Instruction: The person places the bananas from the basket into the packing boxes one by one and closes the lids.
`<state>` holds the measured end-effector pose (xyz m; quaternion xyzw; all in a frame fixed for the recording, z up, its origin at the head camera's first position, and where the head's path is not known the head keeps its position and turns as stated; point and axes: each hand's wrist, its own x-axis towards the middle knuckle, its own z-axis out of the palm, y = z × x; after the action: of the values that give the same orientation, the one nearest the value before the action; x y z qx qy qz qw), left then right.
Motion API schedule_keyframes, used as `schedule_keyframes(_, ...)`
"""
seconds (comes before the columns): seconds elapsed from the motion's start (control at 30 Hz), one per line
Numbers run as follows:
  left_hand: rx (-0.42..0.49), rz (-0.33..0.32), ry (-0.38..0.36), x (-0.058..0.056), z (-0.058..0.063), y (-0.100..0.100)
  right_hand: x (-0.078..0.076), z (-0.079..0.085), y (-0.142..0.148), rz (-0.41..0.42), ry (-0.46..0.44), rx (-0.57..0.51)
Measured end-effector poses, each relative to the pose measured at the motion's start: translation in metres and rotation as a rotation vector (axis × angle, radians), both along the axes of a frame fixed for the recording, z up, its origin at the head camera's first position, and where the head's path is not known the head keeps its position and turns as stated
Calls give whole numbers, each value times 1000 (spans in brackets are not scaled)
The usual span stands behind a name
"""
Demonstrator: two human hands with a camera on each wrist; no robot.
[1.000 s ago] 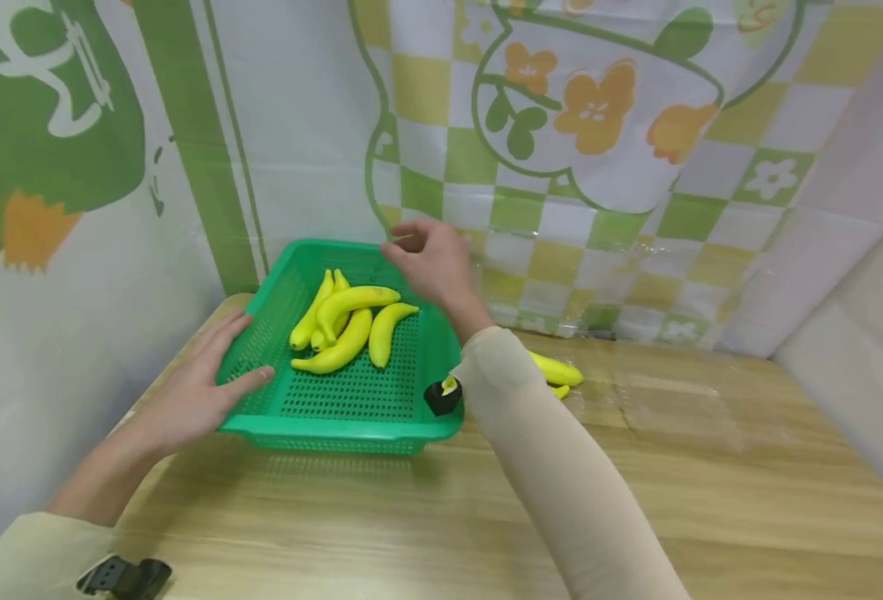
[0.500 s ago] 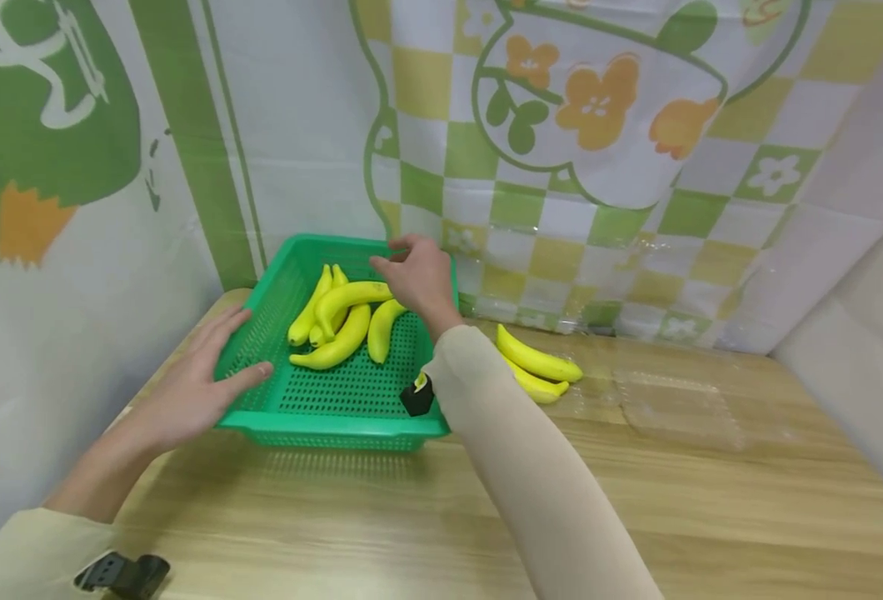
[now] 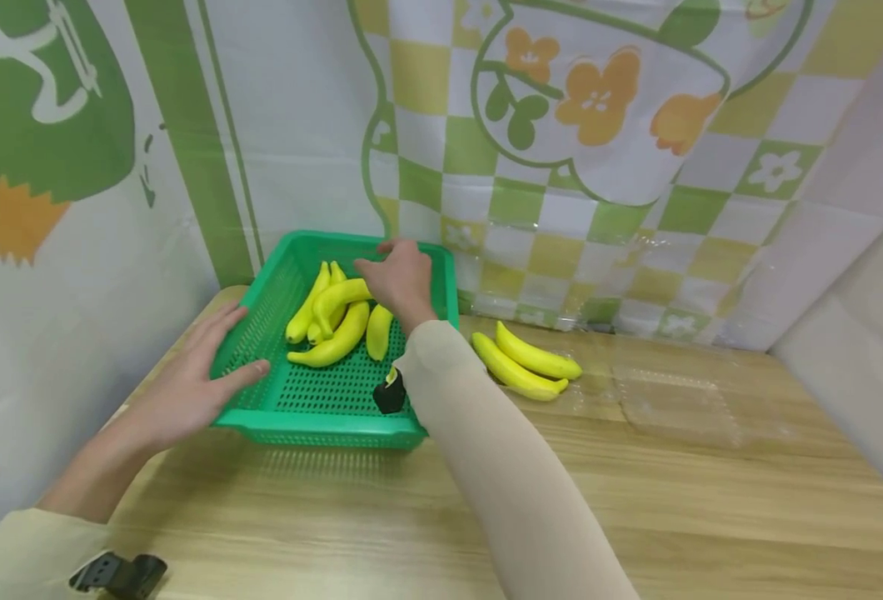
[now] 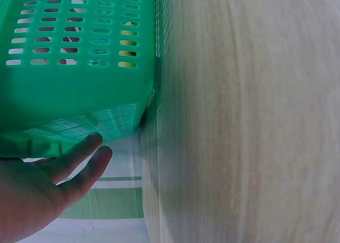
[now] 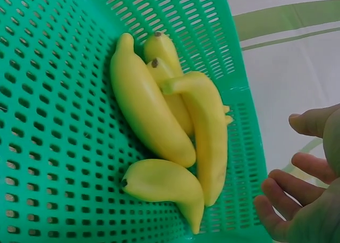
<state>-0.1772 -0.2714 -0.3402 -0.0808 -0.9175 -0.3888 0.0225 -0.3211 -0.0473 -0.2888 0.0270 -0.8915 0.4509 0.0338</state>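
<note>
A green perforated plastic basket holds several yellow bananas, heaped toward its back left. My left hand rests at the basket's left rim. Its thumb points over the front left corner, and in the left wrist view its straight fingers lie along the outer wall. My right hand hovers above the back part of the basket, covering one end of the rightmost banana in the head view. The right wrist view shows its fingers loosely bent, with nothing between them.
Two more bananas lie on the wooden table right of the basket. Beyond them is a clear plastic tray. Patterned sheeting hangs close behind the basket, and a pale wall stands to its left.
My right hand has moved left and lower over the basket, and its arm no longer covers the two bananas on the table. The left hand keeps its place at the rim.
</note>
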Motion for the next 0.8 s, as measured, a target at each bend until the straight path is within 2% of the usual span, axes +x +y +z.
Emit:
schedule_keyframes(0.37,-9,2,-8,0,0,1,-4,-12,-1,-25,-84,33)
schedule_keyframes(0.8,3,-4,8,0,-1,0,-4,-16,2,-8,-115,61)
